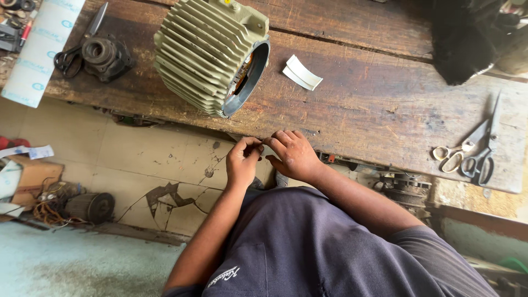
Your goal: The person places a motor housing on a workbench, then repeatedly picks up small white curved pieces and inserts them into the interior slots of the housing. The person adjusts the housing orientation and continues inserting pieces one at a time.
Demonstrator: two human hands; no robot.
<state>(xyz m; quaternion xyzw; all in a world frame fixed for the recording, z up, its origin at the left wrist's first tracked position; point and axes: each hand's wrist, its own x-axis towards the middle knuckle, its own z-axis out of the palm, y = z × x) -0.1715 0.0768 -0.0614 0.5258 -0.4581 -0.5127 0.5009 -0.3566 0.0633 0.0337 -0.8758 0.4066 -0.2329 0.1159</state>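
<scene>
My left hand [242, 160] and my right hand [292, 154] meet at the near edge of the wooden workbench [374, 104], fingertips pinched together on something small that I cannot make out. Just beyond them lies a ribbed, pale green motor housing [206, 52] on its side, its open end facing right with copper windings visible inside. A folded piece of white insulating paper [302, 72] rests on the bench to the right of the housing.
Two pairs of scissors [473, 151] lie at the bench's right end. A dark metal end cover [104, 55] and a white sheet roll [41, 49] sit at the left. A small motor part [91, 206] and boxes rest on the cracked floor.
</scene>
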